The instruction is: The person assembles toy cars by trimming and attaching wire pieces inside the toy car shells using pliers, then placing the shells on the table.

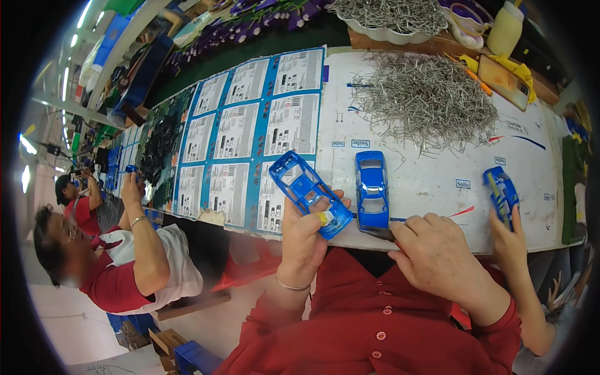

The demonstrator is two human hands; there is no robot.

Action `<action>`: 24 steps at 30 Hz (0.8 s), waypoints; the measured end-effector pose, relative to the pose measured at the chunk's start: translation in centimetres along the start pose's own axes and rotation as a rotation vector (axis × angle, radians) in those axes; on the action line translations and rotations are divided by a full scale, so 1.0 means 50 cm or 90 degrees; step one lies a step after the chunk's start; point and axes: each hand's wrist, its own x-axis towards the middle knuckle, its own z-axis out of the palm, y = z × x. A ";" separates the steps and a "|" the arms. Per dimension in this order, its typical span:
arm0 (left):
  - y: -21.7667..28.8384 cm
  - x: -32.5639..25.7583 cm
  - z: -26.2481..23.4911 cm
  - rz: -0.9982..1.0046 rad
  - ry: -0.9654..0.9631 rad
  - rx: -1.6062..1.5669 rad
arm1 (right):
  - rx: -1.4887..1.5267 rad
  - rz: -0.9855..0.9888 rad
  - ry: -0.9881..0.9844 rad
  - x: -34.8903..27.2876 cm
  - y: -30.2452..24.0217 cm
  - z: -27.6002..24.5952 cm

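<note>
My left hand point(302, 234) grips a blue toy car body shell point(304, 189), tilted so that its hollow inside and window openings show. A yellow and white wrap covers the tip of my left thumb. On the table stands a second blue toy car point(372, 187), its length running away from me. My right hand point(437, 250) is beside the near end of that car, fingers curled together and thumb tucked under. Something dark shows at its fingertips, too hidden to name.
A heap of bent metal wire pieces point(431, 100) lies on the white-covered table point(431, 203). A white bowl point(390, 34) holds more. Printed card sheets point(250, 137) spread left. At right, another person's hand point(509, 237) holds a blue toy car point(500, 190). A co-worker point(134, 262) sits left.
</note>
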 end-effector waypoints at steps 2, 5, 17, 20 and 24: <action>-0.002 0.002 -0.007 0.001 -0.025 -0.045 | 0.016 0.018 -0.002 -0.006 0.001 0.006; 0.002 0.002 -0.007 -0.005 -0.065 -0.117 | 0.040 0.035 -0.009 -0.011 0.002 0.009; 0.045 0.069 -0.118 0.446 0.060 0.762 | 0.075 0.051 0.068 -0.026 0.021 0.021; 0.099 0.104 -0.172 0.592 0.243 1.054 | 0.020 0.096 0.118 -0.029 0.048 0.015; 0.132 0.124 -0.229 0.573 0.310 1.233 | -0.041 0.126 0.169 -0.026 0.093 0.013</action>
